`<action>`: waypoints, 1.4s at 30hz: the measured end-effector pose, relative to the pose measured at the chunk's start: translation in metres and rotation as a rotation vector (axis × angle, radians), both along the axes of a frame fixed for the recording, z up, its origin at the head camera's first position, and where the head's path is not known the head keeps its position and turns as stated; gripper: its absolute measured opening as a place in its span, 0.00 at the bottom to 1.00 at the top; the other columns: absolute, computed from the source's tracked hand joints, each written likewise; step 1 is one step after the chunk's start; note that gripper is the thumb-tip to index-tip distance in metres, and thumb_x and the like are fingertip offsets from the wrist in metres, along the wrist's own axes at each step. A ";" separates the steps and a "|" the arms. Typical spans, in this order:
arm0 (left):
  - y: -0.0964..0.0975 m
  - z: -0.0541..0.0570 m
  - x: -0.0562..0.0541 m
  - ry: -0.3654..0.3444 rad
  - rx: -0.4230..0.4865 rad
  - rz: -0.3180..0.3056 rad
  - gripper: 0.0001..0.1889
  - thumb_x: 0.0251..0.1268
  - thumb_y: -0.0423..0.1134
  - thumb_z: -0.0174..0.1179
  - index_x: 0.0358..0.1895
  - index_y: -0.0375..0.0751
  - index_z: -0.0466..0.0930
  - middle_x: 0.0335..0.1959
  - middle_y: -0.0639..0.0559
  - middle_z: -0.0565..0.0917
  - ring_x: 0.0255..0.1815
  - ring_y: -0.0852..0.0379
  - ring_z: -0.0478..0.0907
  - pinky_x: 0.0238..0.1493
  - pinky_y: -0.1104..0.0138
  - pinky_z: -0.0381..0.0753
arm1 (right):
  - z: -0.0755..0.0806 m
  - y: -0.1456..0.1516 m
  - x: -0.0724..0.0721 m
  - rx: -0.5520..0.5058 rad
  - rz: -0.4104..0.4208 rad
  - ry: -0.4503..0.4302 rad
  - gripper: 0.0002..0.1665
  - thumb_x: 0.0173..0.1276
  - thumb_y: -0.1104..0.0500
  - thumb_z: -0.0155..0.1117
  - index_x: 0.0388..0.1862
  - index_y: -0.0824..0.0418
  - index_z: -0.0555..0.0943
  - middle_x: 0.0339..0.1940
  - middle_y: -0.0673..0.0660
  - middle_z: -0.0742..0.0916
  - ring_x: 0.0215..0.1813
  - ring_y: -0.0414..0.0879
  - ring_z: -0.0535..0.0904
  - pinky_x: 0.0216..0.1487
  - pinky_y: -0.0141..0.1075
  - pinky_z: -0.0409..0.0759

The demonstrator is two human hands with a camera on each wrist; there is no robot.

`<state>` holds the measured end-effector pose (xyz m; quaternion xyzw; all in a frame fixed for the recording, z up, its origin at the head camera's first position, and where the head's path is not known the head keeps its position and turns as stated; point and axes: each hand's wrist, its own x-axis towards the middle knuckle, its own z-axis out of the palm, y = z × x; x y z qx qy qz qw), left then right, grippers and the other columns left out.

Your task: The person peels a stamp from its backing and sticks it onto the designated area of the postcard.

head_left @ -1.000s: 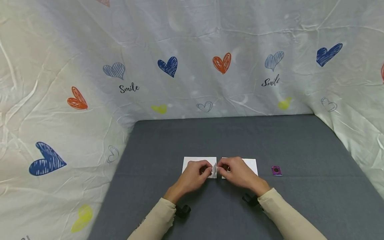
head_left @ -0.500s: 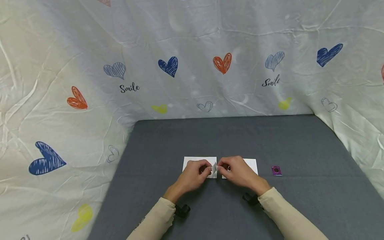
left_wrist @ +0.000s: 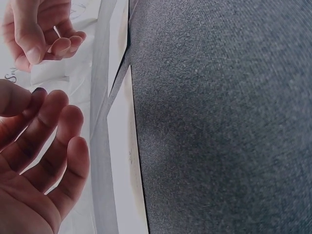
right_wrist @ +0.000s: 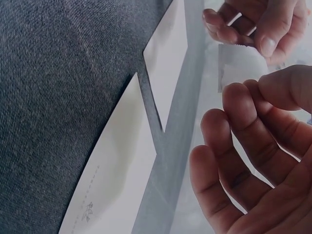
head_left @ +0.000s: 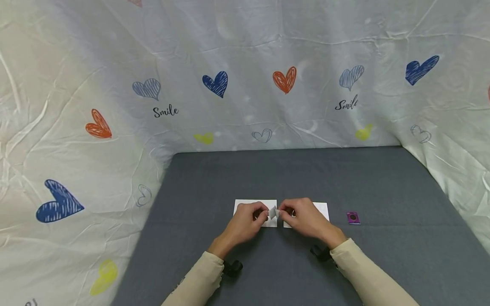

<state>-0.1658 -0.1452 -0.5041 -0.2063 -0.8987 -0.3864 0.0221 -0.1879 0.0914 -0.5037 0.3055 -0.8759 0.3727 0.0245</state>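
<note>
In the head view my left hand (head_left: 246,222) and right hand (head_left: 308,217) face each other over two white cards. Between their fingertips stretches a small pale sheet (head_left: 273,213), each hand pinching one side. The right wrist view shows this sheet (right_wrist: 240,62) as whitish and thin, with a finely jagged edge at the left hand's fingers. The other fingers of both hands are loosely bent. Under my left hand lies the left white card (head_left: 255,202), and under my right hand the right white card (head_left: 321,209); both are partly covered.
A small purple square packet (head_left: 353,218) with a dark round centre lies right of the cards on the dark grey tabletop (head_left: 291,174). Small printing (right_wrist: 89,212) shows on one card. A white curtain (head_left: 245,51) with printed hearts hangs behind and around the table.
The pale sheet shows wider between the fingertips than before, as the hands have drawn slightly apart. The cards and the purple packet stay put.
</note>
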 end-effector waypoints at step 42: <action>-0.010 0.001 0.002 -0.005 0.035 0.059 0.06 0.75 0.33 0.63 0.42 0.43 0.90 0.31 0.57 0.87 0.31 0.64 0.77 0.37 0.71 0.77 | 0.008 0.066 -0.008 0.115 -0.086 0.027 0.08 0.77 0.61 0.69 0.37 0.50 0.90 0.30 0.39 0.87 0.33 0.31 0.80 0.41 0.35 0.82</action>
